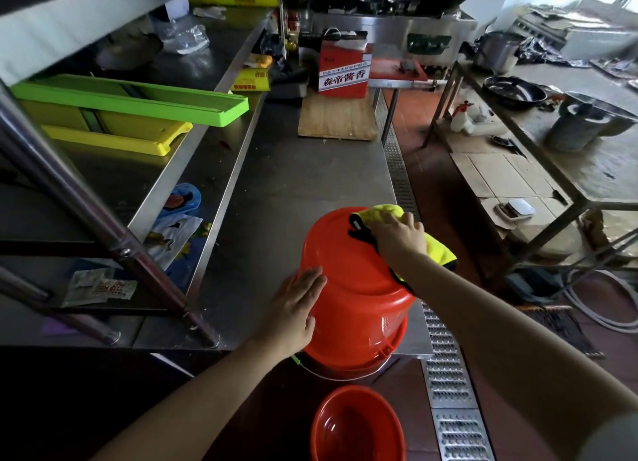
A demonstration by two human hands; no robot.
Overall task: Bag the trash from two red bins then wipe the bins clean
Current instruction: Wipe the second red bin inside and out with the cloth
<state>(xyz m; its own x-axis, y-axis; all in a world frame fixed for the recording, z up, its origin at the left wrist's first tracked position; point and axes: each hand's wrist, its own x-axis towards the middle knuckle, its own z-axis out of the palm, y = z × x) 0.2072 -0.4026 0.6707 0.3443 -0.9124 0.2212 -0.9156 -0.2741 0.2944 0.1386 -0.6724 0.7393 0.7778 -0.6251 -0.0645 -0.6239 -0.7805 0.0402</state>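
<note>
Nearest, a second red bin (357, 426) stands mouth-up on the floor, its lower edge cut off by the frame, and just beyond it an upturned red bin (352, 288) sits base-up at the near end of the steel counter (293, 184), its rim overhanging the edge. The left hand (293, 308) lies flat with straight fingers against that bin's side, gripping nothing, while the right hand (400, 236) presses a yellow cloth (383, 212) with black trim onto the base, fingers bent over it; much of the cloth is hidden beneath hand and forearm. Farther along the counter lie a wooden board (338, 119) and a red carton (343, 70), and the stove area behind is too dim to make out.
</note>
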